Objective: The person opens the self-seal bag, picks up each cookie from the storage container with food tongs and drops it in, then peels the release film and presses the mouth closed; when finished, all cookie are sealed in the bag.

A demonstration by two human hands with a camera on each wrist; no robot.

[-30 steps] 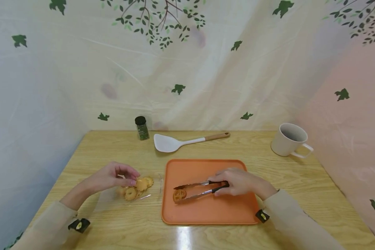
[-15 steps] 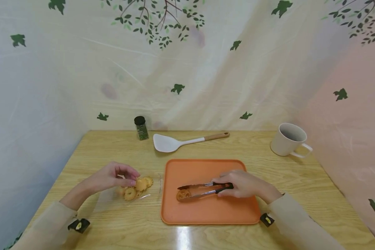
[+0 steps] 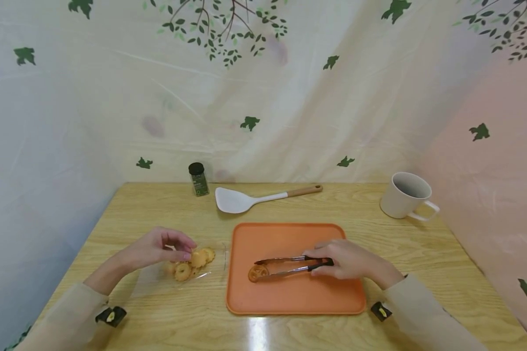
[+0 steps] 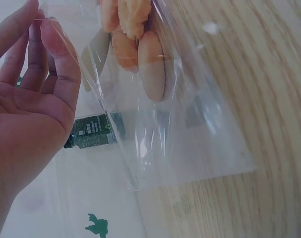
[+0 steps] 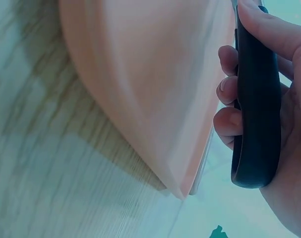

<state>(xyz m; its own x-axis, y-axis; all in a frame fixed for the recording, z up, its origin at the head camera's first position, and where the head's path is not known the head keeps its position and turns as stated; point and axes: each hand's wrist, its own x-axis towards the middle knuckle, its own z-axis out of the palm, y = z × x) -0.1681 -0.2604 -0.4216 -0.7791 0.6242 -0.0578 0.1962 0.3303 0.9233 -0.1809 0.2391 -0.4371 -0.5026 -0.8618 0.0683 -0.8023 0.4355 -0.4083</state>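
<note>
A person's left hand point(image 3: 160, 248) pinches the edge of a clear plastic bag point(image 4: 190, 153) between thumb and fingers, with several pale golden cookies point(image 3: 197, 259) inside the bag on the worktop point(image 3: 158, 321). The right hand point(image 3: 347, 260) has its fingers wrapped round the black handles of metal tongs point(image 3: 285, 273), whose arms stand a little apart. At their tips a round, browner biscuit point(image 3: 255, 274) with cut-out holes is on the left part of an orange tray point(image 3: 298, 303); whether the tongs squeeze it, one cannot tell. Behind the tray lies a white spatula point(image 3: 235, 201) with a wooden handle, just beside an upright, black-capped jar point(image 3: 199, 180).
</note>
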